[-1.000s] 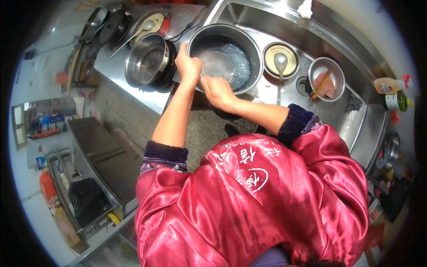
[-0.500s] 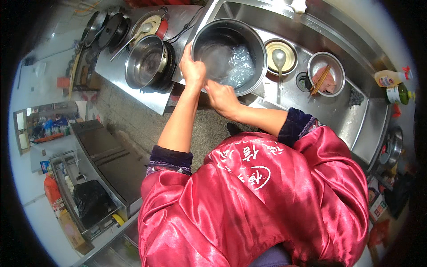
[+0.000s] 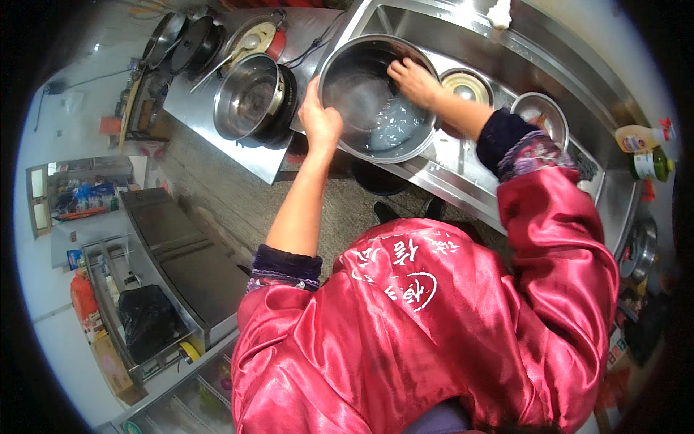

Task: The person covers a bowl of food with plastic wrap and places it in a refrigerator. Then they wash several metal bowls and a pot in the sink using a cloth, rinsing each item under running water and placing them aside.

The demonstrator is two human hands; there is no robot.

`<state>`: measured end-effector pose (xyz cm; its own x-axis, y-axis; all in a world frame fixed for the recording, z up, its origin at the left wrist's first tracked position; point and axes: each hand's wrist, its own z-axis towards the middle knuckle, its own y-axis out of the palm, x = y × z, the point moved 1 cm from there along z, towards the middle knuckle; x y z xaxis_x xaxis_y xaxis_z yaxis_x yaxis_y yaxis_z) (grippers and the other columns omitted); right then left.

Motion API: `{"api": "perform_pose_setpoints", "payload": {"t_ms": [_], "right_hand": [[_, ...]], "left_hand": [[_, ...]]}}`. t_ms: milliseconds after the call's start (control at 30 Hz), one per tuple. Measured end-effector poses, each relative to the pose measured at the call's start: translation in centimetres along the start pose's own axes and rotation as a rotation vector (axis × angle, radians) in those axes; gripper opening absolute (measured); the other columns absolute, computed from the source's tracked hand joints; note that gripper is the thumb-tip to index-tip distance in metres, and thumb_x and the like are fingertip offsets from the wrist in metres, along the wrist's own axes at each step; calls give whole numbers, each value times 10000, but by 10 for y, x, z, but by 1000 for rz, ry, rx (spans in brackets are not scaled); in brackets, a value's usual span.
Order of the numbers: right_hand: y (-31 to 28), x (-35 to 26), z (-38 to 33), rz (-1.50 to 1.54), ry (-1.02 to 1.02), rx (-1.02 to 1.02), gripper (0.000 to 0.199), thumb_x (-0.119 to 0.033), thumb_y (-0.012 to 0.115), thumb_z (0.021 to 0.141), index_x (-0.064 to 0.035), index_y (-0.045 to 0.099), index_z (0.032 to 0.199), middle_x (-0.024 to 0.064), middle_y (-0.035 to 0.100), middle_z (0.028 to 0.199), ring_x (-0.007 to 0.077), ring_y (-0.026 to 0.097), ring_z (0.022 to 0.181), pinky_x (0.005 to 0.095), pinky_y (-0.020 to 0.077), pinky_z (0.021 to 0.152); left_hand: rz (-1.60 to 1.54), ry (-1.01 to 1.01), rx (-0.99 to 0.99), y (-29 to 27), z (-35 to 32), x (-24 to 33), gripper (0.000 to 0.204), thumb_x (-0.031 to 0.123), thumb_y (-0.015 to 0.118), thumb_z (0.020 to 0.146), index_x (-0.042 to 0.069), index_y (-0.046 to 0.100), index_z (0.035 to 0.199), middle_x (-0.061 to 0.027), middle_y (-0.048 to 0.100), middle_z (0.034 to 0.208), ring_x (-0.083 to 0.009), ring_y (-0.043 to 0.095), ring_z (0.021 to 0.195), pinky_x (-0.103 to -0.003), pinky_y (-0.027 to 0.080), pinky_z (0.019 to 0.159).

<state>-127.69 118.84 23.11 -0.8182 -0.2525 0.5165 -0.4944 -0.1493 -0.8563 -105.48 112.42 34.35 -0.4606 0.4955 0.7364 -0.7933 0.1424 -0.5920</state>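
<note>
Here, listed from the head view. Large round stainless-steel basin (image 3: 376,98): sits at the left end of the long stainless-steel sink (image 3: 506,65), tilted slightly toward the person, a little foamy water pooled in its bottom. Left hand (image 3: 320,119): fingers closed over the basin's near-left rim, thumb outside, gripping it. Right hand (image 3: 413,79): reaching inside the basin, palm pressed against the far inner wall, fingers bent; whether it holds a cloth or sponge cannot be told. Both sleeves of the shiny red satin jacket (image 3: 434,325) are pushed up, dark patterned cuffs showing.

Nearby items: a small round steel bowl (image 3: 468,85) just right of the basin in the sink; a second steel bowl (image 3: 541,114) farther right. On the steel counter (image 3: 217,123) left of the sink, a deep steel pot (image 3: 249,98) standing in a dark pan, near the left hand; behind it a plate with a ladle (image 3: 238,52) and dark pans (image 3: 184,36). At far right, two bottles (image 3: 647,148), one yellowish, one green.
</note>
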Motion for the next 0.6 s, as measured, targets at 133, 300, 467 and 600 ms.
{"api": "perform_pose_setpoints", "payload": {"t_ms": [133,300,467,600], "right_hand": [[8,-81,19,339,444,-335,246,-177,507,871,-80,710,972,108,624,1053,273,596,945,425,519,677],[-35,-110,37,1181,286,-480,360,-287,618,796,28,694,952,224,678,984,304,669,944,396,528,816],[-103,-127,54,2010,585,273,304,-270,522,863,1,661,865,252,656,854,397,645,838,472,491,750],[-118,-120,6,1552,346,246,281,-237,477,915,-8,610,819,258,629,793,446,617,801,517,475,687]], "left_hand": [[54,2,20,5,-13,8,573,-127,421,665,20,556,1202,-253,651,1022,-392,621,1025,-397,459,916],[14,-35,81,8,-14,-3,525,-112,425,670,24,581,1152,-234,664,968,-386,640,968,-409,483,855],[57,-97,127,6,-10,-18,485,-106,433,674,32,601,1107,-223,672,959,-378,648,955,-408,490,845],[69,-159,48,4,-1,-26,483,-84,449,687,50,593,1128,-253,625,1098,-397,578,1098,-424,437,931]]}}
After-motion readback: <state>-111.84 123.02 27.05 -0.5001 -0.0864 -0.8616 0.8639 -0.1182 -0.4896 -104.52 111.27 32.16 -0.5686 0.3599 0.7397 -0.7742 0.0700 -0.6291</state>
